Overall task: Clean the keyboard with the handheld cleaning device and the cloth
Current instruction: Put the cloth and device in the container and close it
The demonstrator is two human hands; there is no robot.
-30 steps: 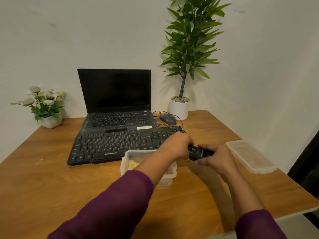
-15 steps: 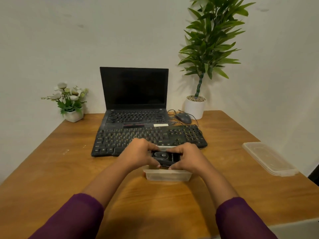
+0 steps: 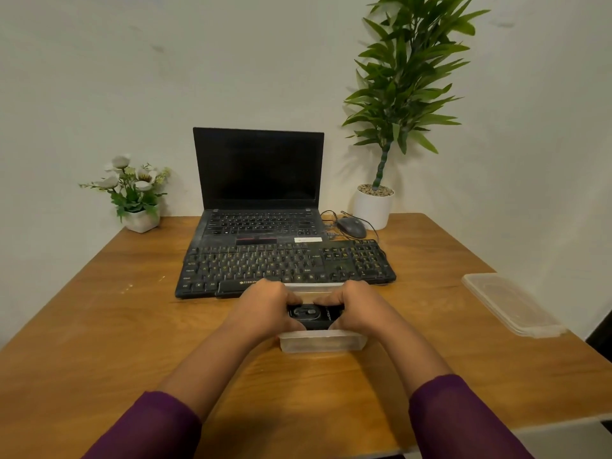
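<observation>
Left hand and right hand together grip the black device.

The keyboard carries a white brand mark on its front edge reading "ZEBRON", the rest hidden behind the left hand. The white sticker on the laptop is too small to read.

Soft, even light; the plant shadows the wall; wide-angle edges bend.

I see a wood-grain table, a translucent plastic container, its lid, and a matt black keyboard.
</observation>
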